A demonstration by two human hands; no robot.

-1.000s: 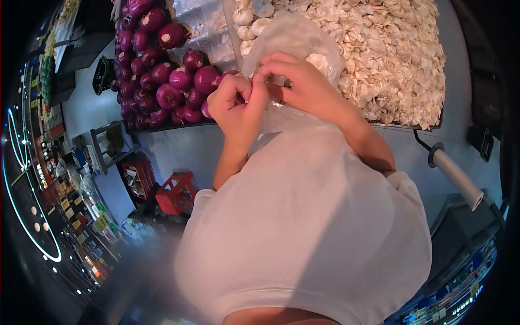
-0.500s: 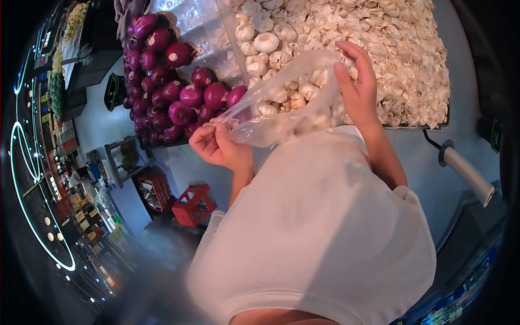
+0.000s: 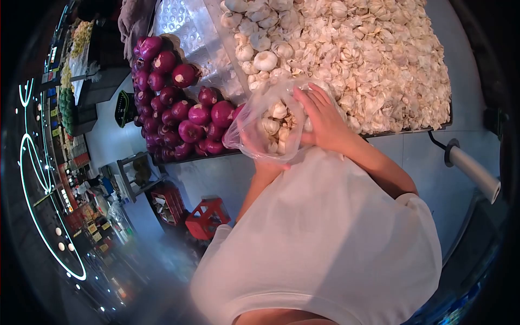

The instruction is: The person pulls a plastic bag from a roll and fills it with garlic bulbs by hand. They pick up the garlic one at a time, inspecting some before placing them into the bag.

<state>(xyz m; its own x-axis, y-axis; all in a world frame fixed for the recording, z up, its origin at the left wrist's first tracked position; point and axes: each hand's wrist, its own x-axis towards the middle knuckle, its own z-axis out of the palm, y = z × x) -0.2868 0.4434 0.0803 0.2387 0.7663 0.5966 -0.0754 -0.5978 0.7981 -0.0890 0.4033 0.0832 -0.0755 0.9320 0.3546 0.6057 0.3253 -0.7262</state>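
Observation:
A clear plastic bag (image 3: 244, 122) is held in front of my white shirt, its mouth facing up. Several garlic bulbs (image 3: 279, 110) show inside it. My left hand (image 3: 259, 149) cups the bag from the left and below, its fingers partly veiled by the film. At the right side, my right hand (image 3: 323, 118) has its fingers along the rim and its thumb lower down, gripping the plastic. Just beyond the bag, loose garlic bulbs (image 3: 265, 60) lie on the display, with red onions (image 3: 190, 130) to the left.
A large heap of garlic with papery skins (image 3: 395, 70) fills the display's right side. A bare dimpled metal sheet (image 3: 181, 24) lies behind the onions. A bag roll on a holder (image 3: 474, 170) sticks out at right. A red stool (image 3: 207, 218) stands on the floor at left.
My hands have come closer together, gathering the stretched bag into a rounder shape with the bulbs visible in its mouth. My left hand moved right, beneath the bag; my right hand moved left and down.

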